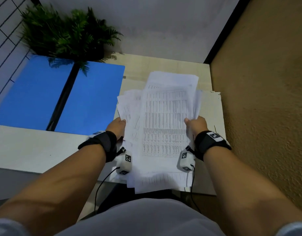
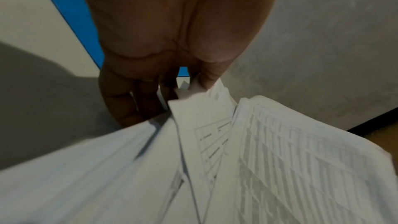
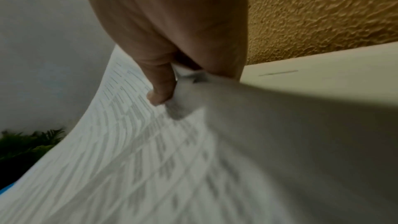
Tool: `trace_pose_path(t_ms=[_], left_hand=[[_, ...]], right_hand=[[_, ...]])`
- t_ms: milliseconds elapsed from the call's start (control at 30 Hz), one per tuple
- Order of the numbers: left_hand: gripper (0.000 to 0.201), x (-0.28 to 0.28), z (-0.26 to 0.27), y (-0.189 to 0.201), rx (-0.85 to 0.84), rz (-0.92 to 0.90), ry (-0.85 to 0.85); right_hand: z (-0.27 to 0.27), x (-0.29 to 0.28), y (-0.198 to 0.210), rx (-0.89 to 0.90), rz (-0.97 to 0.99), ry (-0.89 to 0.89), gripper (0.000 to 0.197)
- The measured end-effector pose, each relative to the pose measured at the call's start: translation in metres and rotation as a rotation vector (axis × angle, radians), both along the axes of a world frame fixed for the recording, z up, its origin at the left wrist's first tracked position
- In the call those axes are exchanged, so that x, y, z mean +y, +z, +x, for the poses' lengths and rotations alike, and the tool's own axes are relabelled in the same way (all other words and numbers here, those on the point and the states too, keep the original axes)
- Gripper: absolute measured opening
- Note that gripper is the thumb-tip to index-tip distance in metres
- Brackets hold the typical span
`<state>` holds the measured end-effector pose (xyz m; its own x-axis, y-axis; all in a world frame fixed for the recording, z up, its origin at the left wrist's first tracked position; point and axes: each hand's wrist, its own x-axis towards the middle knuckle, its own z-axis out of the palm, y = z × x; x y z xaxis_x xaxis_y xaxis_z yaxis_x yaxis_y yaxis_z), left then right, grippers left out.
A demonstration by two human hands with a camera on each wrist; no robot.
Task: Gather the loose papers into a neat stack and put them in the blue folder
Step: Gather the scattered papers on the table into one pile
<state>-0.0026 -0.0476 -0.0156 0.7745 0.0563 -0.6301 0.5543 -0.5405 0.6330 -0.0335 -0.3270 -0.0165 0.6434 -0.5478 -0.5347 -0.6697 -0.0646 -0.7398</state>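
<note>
A loose, uneven bundle of white printed papers [image 1: 165,120] is held over the right part of the table, its sheets fanned out of line. My left hand [image 1: 116,126] grips the bundle's left edge, thumb on top and fingers under the papers [image 2: 269,159]. My right hand [image 1: 195,124] grips the right edge, thumb pressed on the top sheet of the papers [image 3: 140,159]. The blue folder [image 1: 44,96] lies open and flat to the left of the papers, with a black spine down its middle.
A green fern-like plant [image 1: 65,33] stands behind the folder, its fronds hanging over it. A textured ochre wall [image 1: 266,99] runs close along the table's right side. The pale table [image 1: 27,150] shows bare surface at the near left.
</note>
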Motion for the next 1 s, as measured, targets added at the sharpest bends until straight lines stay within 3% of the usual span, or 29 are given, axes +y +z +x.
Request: trace_pose_path(t_ms=[100, 200, 333, 467, 600, 633, 767, 833, 933, 1000], left_hand=[[0.028, 0.001, 0.006, -0.006, -0.009, 0.0, 0.041], [0.028, -0.004, 0.011, -0.007, -0.009, 0.048, 0.028], [0.03, -0.017, 0.013, -0.007, -0.002, 0.091, -0.005], [0.062, -0.025, 0.007, -0.004, 0.026, 0.002, 0.098], [0.087, -0.02, 0.0, -0.014, 0.033, -0.176, 0.214], [0.083, -0.018, -0.003, -0.017, 0.018, -0.205, 0.235], [0.024, -0.014, -0.004, -0.018, -0.102, -0.125, 0.307], [0.017, -0.013, 0.0, -0.016, -0.124, -0.108, 0.26], [0.017, -0.011, 0.004, -0.012, -0.12, -0.205, 0.201], [0.029, -0.011, 0.005, -0.008, -0.131, -0.186, 0.132]], right_hand=[[-0.002, -0.015, 0.002, 0.113, -0.071, 0.104, 0.033], [-0.005, -0.018, 0.009, 0.218, -0.108, 0.214, 0.033], [-0.005, 0.001, 0.005, 0.147, -0.021, 0.247, 0.029], [-0.011, 0.022, -0.009, -0.065, -0.011, 0.043, 0.017], [-0.02, 0.022, -0.015, -0.147, -0.077, -0.101, 0.015], [-0.021, 0.022, -0.016, -0.154, -0.065, -0.112, 0.019], [-0.025, 0.022, -0.013, -0.216, -0.059, -0.143, 0.03], [-0.026, 0.019, -0.011, -0.262, -0.145, -0.129, 0.036], [-0.028, 0.016, -0.013, -0.189, -0.269, -0.054, 0.021], [-0.027, 0.015, -0.018, -0.125, -0.178, -0.063, 0.018]])
